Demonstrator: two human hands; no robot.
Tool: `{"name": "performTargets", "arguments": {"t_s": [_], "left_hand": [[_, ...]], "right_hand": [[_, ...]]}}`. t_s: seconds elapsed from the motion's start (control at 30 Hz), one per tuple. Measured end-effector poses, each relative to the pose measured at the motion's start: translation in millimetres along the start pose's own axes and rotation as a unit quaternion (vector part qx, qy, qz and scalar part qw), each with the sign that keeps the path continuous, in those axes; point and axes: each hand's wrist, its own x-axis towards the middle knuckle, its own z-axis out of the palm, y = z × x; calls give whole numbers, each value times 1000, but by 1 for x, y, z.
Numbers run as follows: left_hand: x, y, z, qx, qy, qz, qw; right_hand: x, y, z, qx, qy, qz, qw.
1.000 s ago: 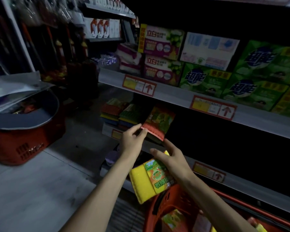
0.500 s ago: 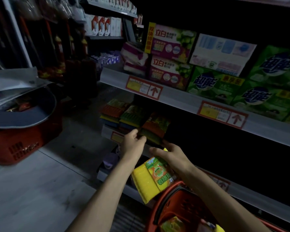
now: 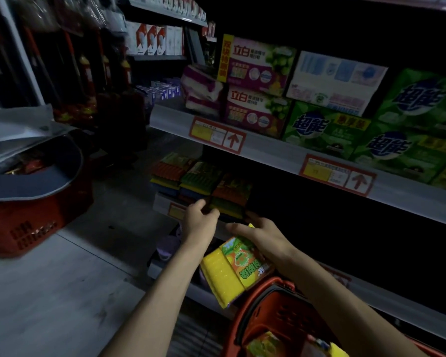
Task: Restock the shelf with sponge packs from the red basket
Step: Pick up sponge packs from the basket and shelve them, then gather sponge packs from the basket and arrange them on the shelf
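Here we hold the yellow sponge pack [image 3: 233,273] in the right hand [image 3: 264,237], whose fingers are clamped over its upper end, just above the red basket [image 3: 265,302] and below the lip of the shelf [image 3: 161,200]. We judge the pack light, soft and springy under a slick film wrapper. A grip across its width, thumb against fingers on the broad faces, should serve better than a pinch at a corner. The left hand [image 3: 200,221] lies at the shelf lip beside the rightmost stack [image 3: 228,206], which is topped by a red-edged pack [image 3: 232,193]. In the dim light we cannot tell whether its curled fingers touch anything. A second ago that hand pinched this pack in the air.
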Motion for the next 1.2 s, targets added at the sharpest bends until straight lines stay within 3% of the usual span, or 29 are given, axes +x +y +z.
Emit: {"name": "performTargets", "arguments": {"t_s": [0.97, 1.2], "left_hand": [[-18, 8, -14, -34, 10, -6, 999], [-73, 27, -15, -29, -96, -3, 995]], "right_hand": [[-15, 1, -13, -9, 51, -29, 998], [-48, -3, -43, 99, 107, -1, 989]]}}
